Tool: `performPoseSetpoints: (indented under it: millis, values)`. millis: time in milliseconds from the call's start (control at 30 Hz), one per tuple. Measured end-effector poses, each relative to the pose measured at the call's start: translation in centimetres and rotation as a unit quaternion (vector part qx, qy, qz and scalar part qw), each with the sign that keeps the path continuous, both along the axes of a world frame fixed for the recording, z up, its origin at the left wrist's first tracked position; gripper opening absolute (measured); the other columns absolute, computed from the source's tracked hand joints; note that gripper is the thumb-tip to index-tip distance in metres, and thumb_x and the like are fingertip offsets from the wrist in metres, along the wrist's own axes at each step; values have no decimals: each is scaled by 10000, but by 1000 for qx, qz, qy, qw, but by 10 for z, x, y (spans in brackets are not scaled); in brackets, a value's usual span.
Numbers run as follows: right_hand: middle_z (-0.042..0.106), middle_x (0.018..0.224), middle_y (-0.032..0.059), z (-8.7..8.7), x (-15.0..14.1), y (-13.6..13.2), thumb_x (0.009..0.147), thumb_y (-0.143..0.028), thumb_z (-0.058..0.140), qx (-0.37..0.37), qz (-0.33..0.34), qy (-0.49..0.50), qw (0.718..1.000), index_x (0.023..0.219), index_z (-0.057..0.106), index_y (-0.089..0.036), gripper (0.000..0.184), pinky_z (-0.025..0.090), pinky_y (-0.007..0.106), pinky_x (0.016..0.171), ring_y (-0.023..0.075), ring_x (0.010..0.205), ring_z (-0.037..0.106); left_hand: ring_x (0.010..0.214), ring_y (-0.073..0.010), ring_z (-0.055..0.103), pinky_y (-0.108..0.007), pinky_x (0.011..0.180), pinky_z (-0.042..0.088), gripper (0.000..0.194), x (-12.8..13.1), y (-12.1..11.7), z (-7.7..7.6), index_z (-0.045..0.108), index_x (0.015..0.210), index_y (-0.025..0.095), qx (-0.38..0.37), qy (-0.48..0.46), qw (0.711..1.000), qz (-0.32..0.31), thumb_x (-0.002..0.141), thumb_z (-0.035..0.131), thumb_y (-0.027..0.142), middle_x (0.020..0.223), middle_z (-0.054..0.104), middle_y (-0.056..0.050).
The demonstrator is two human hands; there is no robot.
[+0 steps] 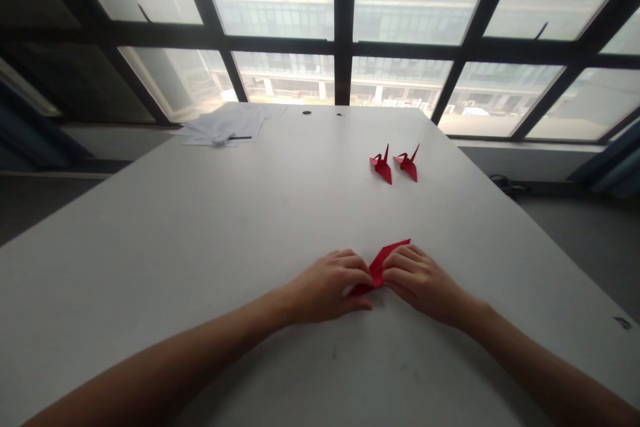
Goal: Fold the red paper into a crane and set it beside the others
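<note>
The red folded paper (379, 269) slants away to the right, pinched between both hands (neither looks clearly nearer).

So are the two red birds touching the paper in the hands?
No, the two red birds stand farther up the table, apart from the red paper.

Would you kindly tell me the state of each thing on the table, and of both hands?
Red paper: partly folded, between the hands
Left hand: fingers curled at the paper
Right hand: fingers bent over the paper
Left crane: folded, standing, wings spread
Right crane: folded, standing beside it
White sheets: loosely spread, overlapping
Table: bearing all these
</note>
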State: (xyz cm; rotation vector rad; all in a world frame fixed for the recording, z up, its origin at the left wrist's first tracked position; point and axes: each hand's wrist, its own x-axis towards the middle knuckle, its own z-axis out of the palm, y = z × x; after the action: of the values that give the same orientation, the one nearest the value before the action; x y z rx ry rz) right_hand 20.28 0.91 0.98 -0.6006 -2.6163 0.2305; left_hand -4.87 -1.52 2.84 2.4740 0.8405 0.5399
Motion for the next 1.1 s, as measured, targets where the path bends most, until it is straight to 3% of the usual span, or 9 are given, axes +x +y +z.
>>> performPoseSetpoints:
  millis: [133,300,533,967,1100]
  values:
    - [671,936,31,-2,-4,-1,958,-193,575,-58,-66,39,995,950,624,-218,56,396,382,900,193,917,570,930,-185,613,-302,899,471,158,8,2,-8,703,953,213,-10,-28,999,37,908,664,360,939,704,-35]
    - [670,891,15,-5,-4,0,912,-210,652,-115,-160,72,978,846,630,-228,71,371,390,894,205,900,570,923,-178,606,-292,877,461,233,10,8,-14,688,1127,242,-5,-47,998,49,921,649,343,951,710,-27]
    - [656,851,0,-8,-5,6,836,-263,746,-156,-240,75,955,728,634,-233,158,366,393,875,210,875,572,906,-173,594,-300,869,436,167,10,8,-15,726,1057,269,17,-14,999,32,920,643,318,919,698,-10]
    - [649,858,3,-9,-8,8,845,-268,717,-152,-272,64,948,726,616,-229,161,360,386,852,207,871,560,901,-156,602,-277,882,466,124,8,15,-17,760,990,255,-5,-44,999,0,890,687,253,928,695,-20]
    - [649,851,3,-10,-8,9,848,-288,717,-148,-274,62,948,725,612,-228,172,363,381,848,203,858,558,896,-145,612,-282,886,484,126,8,15,-20,769,985,258,-9,-54,998,13,881,700,240,1025,676,-33]
